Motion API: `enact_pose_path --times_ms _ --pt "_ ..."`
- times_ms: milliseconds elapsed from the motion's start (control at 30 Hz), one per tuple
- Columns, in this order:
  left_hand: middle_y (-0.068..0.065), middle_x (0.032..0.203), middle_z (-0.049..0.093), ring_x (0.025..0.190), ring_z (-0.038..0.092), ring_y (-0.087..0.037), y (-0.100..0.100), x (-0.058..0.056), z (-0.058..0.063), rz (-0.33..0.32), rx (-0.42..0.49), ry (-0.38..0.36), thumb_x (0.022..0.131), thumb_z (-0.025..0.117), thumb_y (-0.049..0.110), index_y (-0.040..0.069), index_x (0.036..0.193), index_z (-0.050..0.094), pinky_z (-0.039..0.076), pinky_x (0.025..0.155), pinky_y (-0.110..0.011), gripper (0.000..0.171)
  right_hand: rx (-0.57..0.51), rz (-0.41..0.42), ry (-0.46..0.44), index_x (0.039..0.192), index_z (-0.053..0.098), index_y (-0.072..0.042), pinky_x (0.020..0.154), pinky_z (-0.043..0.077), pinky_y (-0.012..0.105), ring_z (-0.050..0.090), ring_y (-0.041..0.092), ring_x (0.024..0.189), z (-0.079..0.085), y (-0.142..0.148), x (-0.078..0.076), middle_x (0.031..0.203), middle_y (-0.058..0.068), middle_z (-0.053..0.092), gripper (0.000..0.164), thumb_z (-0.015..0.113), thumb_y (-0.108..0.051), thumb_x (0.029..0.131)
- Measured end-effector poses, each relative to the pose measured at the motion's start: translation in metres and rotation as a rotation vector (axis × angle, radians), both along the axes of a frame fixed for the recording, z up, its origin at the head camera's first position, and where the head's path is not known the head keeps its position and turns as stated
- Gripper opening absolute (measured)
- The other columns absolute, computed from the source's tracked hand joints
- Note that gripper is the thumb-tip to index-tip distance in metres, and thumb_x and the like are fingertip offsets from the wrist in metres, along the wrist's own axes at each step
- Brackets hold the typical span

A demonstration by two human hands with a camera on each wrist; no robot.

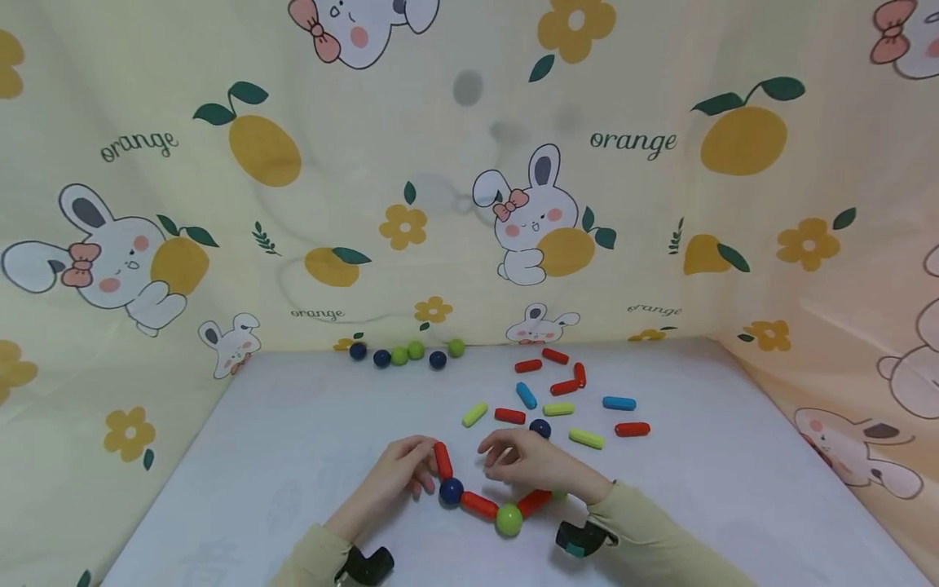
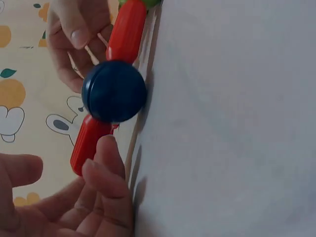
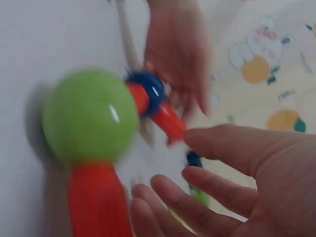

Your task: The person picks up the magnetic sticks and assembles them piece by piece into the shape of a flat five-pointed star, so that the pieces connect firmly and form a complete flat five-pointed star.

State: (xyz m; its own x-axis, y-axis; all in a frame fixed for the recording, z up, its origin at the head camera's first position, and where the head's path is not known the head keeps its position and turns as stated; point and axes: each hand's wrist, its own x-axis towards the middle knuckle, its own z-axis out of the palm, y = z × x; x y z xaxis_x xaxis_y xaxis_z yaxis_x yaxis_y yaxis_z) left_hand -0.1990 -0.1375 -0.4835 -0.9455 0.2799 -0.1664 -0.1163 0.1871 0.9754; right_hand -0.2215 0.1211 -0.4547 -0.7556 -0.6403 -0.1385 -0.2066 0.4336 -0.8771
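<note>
A chain of rods and balls lies on the white table: a red rod (image 1: 443, 461), a dark blue ball (image 1: 451, 492), a second red rod (image 1: 479, 505), a green ball (image 1: 509, 519) and a third red rod (image 1: 534, 502). Another green ball (image 1: 560, 494) shows partly beneath my right wrist. My left hand (image 1: 402, 471) is beside the upper-left rod, thumb apart from its loosely bent fingers; whether the fingertips touch the rod I cannot tell. Inside the chain's bend hovers my right hand (image 1: 524, 458), fingers relaxed and holding nothing. The right wrist view is blurred.
Loose red rods (image 1: 509, 416), yellow-green rods (image 1: 587, 439) and blue rods (image 1: 619, 403) are scattered beyond my right hand, with a dark blue ball (image 1: 540, 429) close by it. Green balls (image 1: 416, 350) and dark blue balls (image 1: 382, 358) line the back edge, before a printed curtain (image 1: 440, 269).
</note>
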Motion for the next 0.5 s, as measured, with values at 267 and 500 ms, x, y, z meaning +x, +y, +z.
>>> enact_pose_path --times_ms 267,500 --pt "-0.010 0.085 0.065 0.066 0.061 -0.016 0.000 -0.009 0.001 0.005 0.047 -0.027 0.106 0.031 0.034 -0.010 0.119 0.057 0.047 0.052 -0.022 0.053 0.021 0.057 -0.138 0.127 0.056 -0.010 0.081 0.051 0.033 0.061 0.019 0.089 -0.003 -0.032 0.009 0.101 0.002 0.064 0.043 0.071 -0.015 0.087" --pt "-0.010 0.089 0.066 0.074 0.063 -0.020 -0.008 -0.016 0.002 -0.047 0.043 -0.018 0.103 0.029 0.048 -0.010 0.118 0.059 0.051 0.058 -0.025 0.067 0.025 -0.016 -0.121 0.126 0.053 -0.011 0.078 0.051 0.035 0.060 0.020 0.083 -0.009 -0.045 0.012 0.095 0.001 0.062 0.048 0.075 -0.013 0.083"
